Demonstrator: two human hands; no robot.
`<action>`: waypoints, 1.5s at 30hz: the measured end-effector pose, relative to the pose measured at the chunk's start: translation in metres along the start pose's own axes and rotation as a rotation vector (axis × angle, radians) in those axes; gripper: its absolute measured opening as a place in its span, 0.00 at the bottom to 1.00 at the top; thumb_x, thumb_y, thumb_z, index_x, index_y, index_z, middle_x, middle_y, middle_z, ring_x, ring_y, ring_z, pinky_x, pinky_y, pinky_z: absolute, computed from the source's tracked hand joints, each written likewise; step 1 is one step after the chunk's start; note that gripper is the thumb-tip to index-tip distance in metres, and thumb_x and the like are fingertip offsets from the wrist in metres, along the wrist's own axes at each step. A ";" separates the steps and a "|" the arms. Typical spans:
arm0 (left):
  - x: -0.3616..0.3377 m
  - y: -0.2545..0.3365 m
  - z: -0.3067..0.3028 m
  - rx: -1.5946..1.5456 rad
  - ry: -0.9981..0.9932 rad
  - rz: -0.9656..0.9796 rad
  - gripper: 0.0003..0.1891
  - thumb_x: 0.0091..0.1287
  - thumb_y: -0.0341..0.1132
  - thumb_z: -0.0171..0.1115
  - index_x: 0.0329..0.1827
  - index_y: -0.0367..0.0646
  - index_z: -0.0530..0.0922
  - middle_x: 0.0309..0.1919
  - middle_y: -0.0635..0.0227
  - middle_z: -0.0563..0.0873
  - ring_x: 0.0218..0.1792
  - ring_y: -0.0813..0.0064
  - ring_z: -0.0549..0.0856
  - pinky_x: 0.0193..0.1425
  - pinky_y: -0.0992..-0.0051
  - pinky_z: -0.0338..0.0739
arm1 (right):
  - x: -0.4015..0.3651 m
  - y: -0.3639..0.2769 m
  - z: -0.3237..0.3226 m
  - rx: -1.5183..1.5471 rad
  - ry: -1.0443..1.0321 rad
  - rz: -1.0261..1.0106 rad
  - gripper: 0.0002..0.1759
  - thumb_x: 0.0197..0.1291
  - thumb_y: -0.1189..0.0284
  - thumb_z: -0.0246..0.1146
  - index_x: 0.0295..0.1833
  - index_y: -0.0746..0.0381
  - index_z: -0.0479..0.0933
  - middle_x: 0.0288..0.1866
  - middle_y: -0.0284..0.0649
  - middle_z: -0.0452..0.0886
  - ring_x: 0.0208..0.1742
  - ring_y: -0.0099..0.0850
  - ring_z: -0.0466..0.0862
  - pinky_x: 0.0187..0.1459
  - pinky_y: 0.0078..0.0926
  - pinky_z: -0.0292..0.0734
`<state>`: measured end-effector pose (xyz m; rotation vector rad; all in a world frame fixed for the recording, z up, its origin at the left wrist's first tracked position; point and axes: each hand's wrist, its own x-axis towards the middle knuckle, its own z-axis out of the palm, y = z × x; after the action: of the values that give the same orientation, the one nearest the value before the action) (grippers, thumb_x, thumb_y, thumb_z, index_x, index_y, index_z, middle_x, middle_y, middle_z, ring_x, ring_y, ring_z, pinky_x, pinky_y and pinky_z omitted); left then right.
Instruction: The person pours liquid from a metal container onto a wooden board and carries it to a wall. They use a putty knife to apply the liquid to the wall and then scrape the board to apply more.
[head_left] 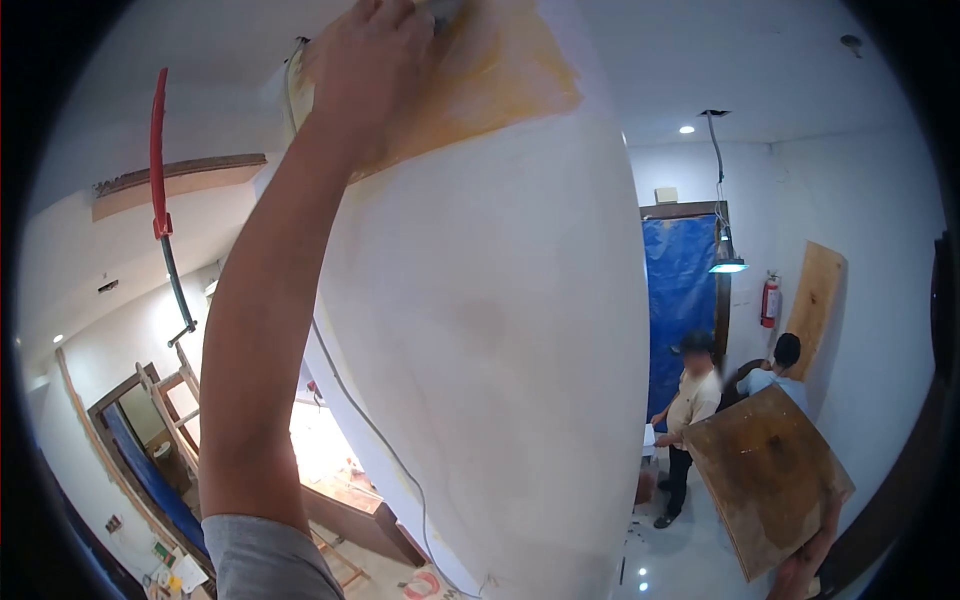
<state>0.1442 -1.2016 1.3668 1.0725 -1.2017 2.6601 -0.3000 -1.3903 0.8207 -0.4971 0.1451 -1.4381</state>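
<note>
My left hand [375, 60] is raised to the top of the white wall panel [490, 330], its fingers closed round a blurred metal blade [445, 14], probably a putty knife. The blade is against a patch of yellow-brown filler [510, 80] spread over the upper part of the panel. At the lower right, my right hand [818, 535] grips the edge of a square wooden board [765, 465] with brown stains on its face. The board is tilted, and part of this hand is hidden behind it.
Two people, one in a light shirt [695, 395] and one in a dark cap [787, 350], stand beyond the board. A lamp [729, 266] hangs from the ceiling. Left are a red-handled bar [158, 150] and a wooden ladder [172, 410]. A thin cable [375, 428] runs along the panel.
</note>
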 end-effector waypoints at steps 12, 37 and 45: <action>0.040 -0.027 0.040 -0.013 -0.206 -0.211 0.08 0.57 0.31 0.62 0.34 0.38 0.86 0.37 0.50 0.88 0.44 0.49 0.87 0.52 0.56 0.81 | -0.008 0.019 -0.004 -0.704 -0.349 -0.587 0.38 0.77 0.48 0.53 0.79 0.64 0.60 0.78 0.49 0.67 0.75 0.43 0.70 0.73 0.46 0.70; -0.053 0.030 -0.006 0.012 -0.059 0.052 0.13 0.62 0.31 0.60 0.46 0.36 0.84 0.46 0.59 0.86 0.49 0.57 0.85 0.48 0.62 0.83 | 0.006 0.025 0.015 -0.105 -0.003 0.069 0.37 0.78 0.49 0.50 0.80 0.63 0.58 0.78 0.50 0.67 0.75 0.47 0.71 0.74 0.48 0.71; -0.025 -0.057 0.029 0.079 -0.227 -0.157 0.14 0.63 0.33 0.60 0.50 0.41 0.84 0.51 0.59 0.87 0.56 0.54 0.84 0.57 0.57 0.82 | 0.002 0.021 0.015 -0.177 0.046 0.044 0.36 0.78 0.50 0.50 0.80 0.64 0.59 0.78 0.51 0.67 0.75 0.48 0.71 0.74 0.49 0.70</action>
<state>0.1965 -1.1757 1.4025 1.4499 -1.0007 2.5397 -0.2755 -1.3873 0.8256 -0.6024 0.3205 -1.4009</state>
